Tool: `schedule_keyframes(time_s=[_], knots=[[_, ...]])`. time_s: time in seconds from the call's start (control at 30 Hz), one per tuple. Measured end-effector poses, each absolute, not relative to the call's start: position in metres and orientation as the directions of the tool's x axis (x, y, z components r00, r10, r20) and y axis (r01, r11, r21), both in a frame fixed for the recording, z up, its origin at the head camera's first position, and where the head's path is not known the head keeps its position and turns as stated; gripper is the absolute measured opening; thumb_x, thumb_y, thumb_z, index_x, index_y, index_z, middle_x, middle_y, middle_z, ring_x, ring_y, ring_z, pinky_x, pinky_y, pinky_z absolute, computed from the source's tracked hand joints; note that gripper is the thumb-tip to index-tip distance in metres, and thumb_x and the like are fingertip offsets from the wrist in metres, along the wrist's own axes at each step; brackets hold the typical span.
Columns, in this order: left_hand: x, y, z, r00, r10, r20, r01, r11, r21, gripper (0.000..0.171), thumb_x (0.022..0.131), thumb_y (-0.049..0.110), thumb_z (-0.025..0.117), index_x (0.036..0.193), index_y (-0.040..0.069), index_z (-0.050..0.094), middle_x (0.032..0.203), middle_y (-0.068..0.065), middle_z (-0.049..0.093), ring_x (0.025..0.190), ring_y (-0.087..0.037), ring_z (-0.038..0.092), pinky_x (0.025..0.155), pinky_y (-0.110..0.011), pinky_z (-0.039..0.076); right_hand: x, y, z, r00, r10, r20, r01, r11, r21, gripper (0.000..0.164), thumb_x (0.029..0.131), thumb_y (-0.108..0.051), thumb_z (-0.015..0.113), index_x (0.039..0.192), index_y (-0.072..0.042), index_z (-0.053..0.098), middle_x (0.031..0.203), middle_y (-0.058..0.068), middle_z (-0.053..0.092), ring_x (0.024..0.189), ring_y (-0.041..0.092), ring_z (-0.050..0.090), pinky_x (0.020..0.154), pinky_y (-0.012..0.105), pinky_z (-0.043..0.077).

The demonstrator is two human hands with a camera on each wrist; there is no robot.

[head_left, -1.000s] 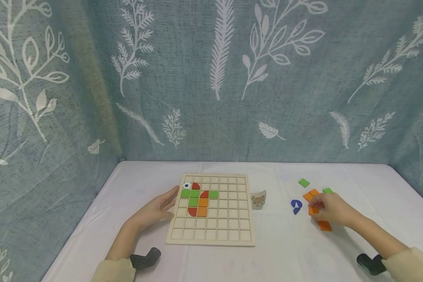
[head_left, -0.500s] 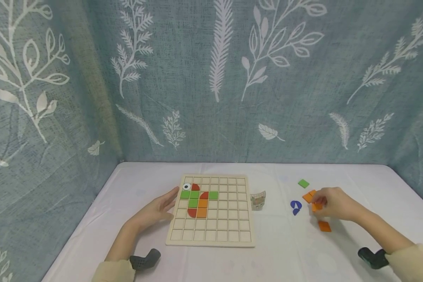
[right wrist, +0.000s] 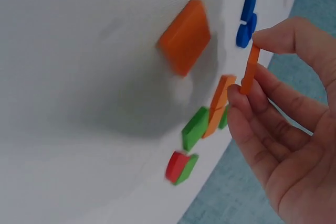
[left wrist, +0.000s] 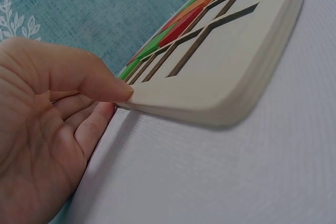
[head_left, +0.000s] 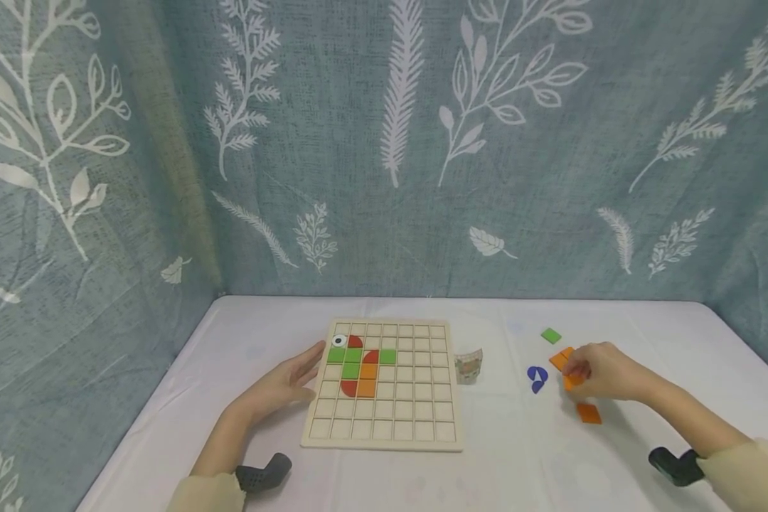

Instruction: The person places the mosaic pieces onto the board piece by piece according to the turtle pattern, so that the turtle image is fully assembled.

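Note:
A wooden grid board (head_left: 416, 412) lies left of centre in the head view, with green, red and orange tiles and an eye tile in its upper left cells. My left hand (head_left: 286, 384) rests against its left edge. In the left wrist view the thumb of that left hand (left wrist: 47, 108) touches the board's rim (left wrist: 184, 100). Over on the right, my right hand (head_left: 608, 373) pinches an orange square tile (right wrist: 251, 66) between thumb and fingertips, just above the table. Another orange tile (head_left: 589, 413) lies nearer me, and a pair of orange tiles (head_left: 562, 358) beyond.
Blue pieces (head_left: 537, 377) lie left of my right hand, and a green tile (head_left: 551, 335) farther back. More green tiles (right wrist: 195, 128) and a red piece (right wrist: 176, 167) show in the right wrist view. A small patterned card (head_left: 468, 366) stands at the board's right edge.
My right hand has shifted slightly back and now covers the green tile behind it in the head view. It keeps hold of the orange tile. My left hand has stayed at the board.

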State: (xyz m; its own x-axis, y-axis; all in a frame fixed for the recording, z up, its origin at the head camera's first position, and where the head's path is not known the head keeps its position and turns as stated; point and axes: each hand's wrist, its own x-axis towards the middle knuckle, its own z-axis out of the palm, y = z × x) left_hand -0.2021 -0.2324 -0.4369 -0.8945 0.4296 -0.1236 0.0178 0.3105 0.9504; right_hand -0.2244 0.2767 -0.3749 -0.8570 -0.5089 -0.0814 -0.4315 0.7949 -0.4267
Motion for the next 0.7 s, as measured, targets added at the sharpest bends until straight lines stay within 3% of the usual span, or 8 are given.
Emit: schedule_keyframes(time_s=[0.7], knots=[[-0.203,-0.233,-0.438,-0.905,0.408,-0.119,0.022,0.326,0.945,0.088,0.074,-0.006,0.059,0.147,0.000,0.010,0.154,-0.016,0.005,0.138,-0.036,0.018,0.111,-0.042,0.021,-0.246,0.185,-0.362,-0.774,-0.632,0.046,-0.588,0.690,-0.421,0.020,0.070,-0.012,0.074,0.088,-0.006,0.068,0.082,-0.002,0.065,0.073,0.011,0.058,0.065,0.025,0.053]])
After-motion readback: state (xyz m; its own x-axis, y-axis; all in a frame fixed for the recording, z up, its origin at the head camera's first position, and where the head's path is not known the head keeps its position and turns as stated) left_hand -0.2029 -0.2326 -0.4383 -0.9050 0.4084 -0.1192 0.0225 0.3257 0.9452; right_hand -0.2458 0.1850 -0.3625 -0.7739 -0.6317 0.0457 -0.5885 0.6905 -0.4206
